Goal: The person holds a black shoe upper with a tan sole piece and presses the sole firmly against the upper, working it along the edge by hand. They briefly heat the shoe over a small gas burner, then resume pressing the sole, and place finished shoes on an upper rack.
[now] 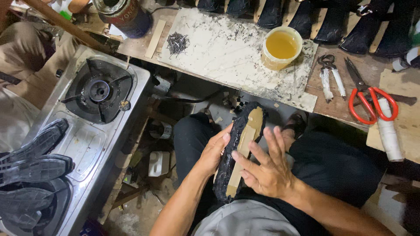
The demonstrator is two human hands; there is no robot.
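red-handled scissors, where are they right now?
In the head view, the red-handled scissors lie on the workbench at far right, between the small pincers and a white thread spool.

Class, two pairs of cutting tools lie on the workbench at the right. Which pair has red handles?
The large scissors at the far right, beside the white spool, have red loop handles. The smaller pair to their left has pale, wrapped handles.
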